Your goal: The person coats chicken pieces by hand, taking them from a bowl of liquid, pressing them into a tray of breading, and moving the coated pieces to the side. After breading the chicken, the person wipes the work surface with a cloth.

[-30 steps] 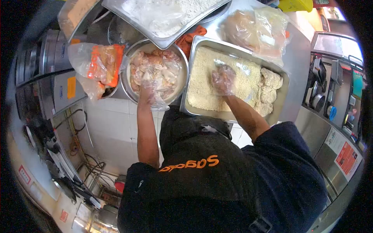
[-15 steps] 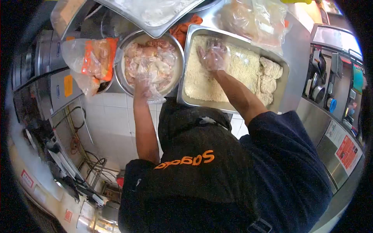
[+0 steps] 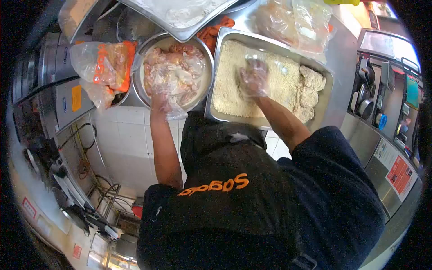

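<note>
My left hand (image 3: 163,100), in a clear plastic glove, reaches into the near side of a round metal bowl (image 3: 209,76). Raw chicken pieces (image 3: 177,60) lie in pale batter there, and the glove's plastic blends with them, so its fingers are hard to make out. On the right, my gloved right hand (image 3: 255,78) rests on pale crumbs (image 3: 231,96) in a deep metal tray (image 3: 270,120), fingers stretched out. Several crumb-coated pieces (image 3: 311,80) sit along the tray's right end, apart from that hand.
Left of the bowl is an orange-and-clear plastic bag (image 3: 110,67) of food. Above the bowl, a metal tray of white flour (image 3: 182,13) juts over the counter. Clear plastic bags (image 3: 292,27) lie behind the crumb tray, and an orange cloth (image 3: 216,31) is wedged between.
My right hand has shifted slightly right and toward me across the crumbs. The left hand stays in the bowl, almost in the same place.
</note>
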### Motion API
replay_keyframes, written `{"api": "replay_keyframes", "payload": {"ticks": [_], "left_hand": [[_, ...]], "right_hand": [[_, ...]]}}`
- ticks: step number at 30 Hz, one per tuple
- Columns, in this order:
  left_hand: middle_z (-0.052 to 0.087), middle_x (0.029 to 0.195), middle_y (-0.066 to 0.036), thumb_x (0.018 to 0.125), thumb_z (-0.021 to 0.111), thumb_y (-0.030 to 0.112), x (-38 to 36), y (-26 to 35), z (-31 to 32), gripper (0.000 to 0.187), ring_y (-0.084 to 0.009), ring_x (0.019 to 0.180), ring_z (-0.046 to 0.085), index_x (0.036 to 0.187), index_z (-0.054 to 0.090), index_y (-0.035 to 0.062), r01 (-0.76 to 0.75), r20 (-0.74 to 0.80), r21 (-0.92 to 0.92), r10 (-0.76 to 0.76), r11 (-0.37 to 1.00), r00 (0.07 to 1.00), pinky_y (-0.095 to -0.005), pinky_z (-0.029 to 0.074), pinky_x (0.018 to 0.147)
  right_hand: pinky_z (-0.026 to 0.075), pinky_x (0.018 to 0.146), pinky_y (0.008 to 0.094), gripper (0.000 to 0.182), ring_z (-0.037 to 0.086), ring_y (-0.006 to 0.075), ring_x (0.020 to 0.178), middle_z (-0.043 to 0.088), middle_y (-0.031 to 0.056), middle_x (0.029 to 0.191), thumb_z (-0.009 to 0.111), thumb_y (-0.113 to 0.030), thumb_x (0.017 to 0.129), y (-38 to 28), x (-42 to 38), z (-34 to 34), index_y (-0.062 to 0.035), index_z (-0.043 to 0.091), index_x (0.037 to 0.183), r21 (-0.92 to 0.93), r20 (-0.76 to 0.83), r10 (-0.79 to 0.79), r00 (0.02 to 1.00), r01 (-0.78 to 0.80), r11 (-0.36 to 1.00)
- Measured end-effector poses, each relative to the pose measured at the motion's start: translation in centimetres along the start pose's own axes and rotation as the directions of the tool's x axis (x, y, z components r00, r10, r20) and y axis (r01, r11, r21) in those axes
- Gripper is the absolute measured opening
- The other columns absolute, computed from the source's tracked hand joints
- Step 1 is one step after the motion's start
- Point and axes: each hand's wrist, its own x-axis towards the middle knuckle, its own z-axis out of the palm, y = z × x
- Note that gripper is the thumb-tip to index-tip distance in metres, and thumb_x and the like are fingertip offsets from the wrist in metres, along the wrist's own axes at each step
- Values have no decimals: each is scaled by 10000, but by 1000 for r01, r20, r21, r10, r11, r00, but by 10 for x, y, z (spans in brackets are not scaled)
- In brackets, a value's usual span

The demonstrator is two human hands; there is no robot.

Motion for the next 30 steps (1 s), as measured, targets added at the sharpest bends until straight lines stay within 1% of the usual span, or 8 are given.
{"api": "replay_keyframes", "payload": {"ticks": [5, 7, 9, 15, 19, 26, 28, 30], "left_hand": [[543, 874, -83, 813, 504, 76, 6, -2, 3, 433, -142, 573, 454, 1223, 372, 112, 6, 9, 3, -6, 1000, 1000, -256, 335, 431], [543, 867, -81, 815, 500, 78, 2, -2, 2, 432, -140, 558, 451, 1225, 370, 117, 9, 11, 10, -9, 1000, 1000, -252, 330, 417], [544, 860, -80, 817, 497, 79, 7, -3, 5, 431, -137, 544, 449, 1226, 367, 121, 3, 15, 6, -3, 1000, 1000, -248, 326, 403], [544, 839, -76, 824, 486, 84, 5, -1, 0, 429, -128, 500, 440, 1231, 361, 135, -1, 17, 6, 1, 1000, 1000, -237, 312, 361], [545, 825, -73, 829, 479, 88, -2, 0, -8, 427, -123, 471, 435, 1234, 357, 144, -30, 14, 1, 30, 1000, 999, -229, 303, 333], [545, 800, -68, 837, 467, 94, -11, -5, -17, 425, -113, 420, 425, 1240, 349, 161, -45, 16, 2, 45, 999, 999, -215, 287, 284], [546, 793, -67, 839, 463, 95, -13, -7, -22, 425, -110, 406, 423, 1241, 347, 165, -40, 17, 6, 40, 999, 999, -211, 282, 270], [546, 786, -65, 841, 460, 97, -11, -9, -28, 424, -108, 391, 420, 1243, 345, 170, -46, 33, 49, 45, 998, 998, -208, 277, 256]], "right_hand": [[187, 1023, 469, 579, 371, 331, 1175, 446, 211, 1230, 383, -486, 844, -19, 22, 28, -38, 462, 1202, 46, -102, 85, 991, -81, 996], [186, 1023, 474, 602, 345, 340, 1194, 420, 212, 1256, 379, -495, 843, -12, 7, 71, -38, 435, 1231, 136, 101, 77, 992, -91, 987], [214, 1001, 474, 612, 375, 342, 1163, 434, 210, 1233, 387, -503, 836, -15, -3, 16, -35, 440, 1227, 58, -171, 42, 984, -32, 998], [208, 995, 495, 624, 383, 342, 1159, 438, 205, 1227, 379, -517, 832, -17, 29, 13, -22, 475, 1199, 144, 67, 59, 996, -68, 987], [226, 998, 464, 639, 414, 365, 1127, 500, 234, 1148, 394, -535, 809, -23, 43, 30, -12, 512, 1158, 81, -325, 8, 946, 19, 997], [284, 1015, 409, 644, 412, 342, 1188, 504, 213, 1199, 374, -524, 855, 4, 61, 18, -11, 444, 1238, 151, 39, -88, 995, 81, 985], [382, 939, 392, 632, 502, 336, 1087, 541, 226, 1138, 542, -472, 798, 29, 43, -22, 11, 471, 1200, 343, 416, -145, 898, -7, 939], [447, 860, 338, 765, 571, 294, 970, 565, 221, 1093, 728, -412, 652, 43, 28, -11, 59, 459, 1191, 385, 465, -244, 851, 54, 921]]}}
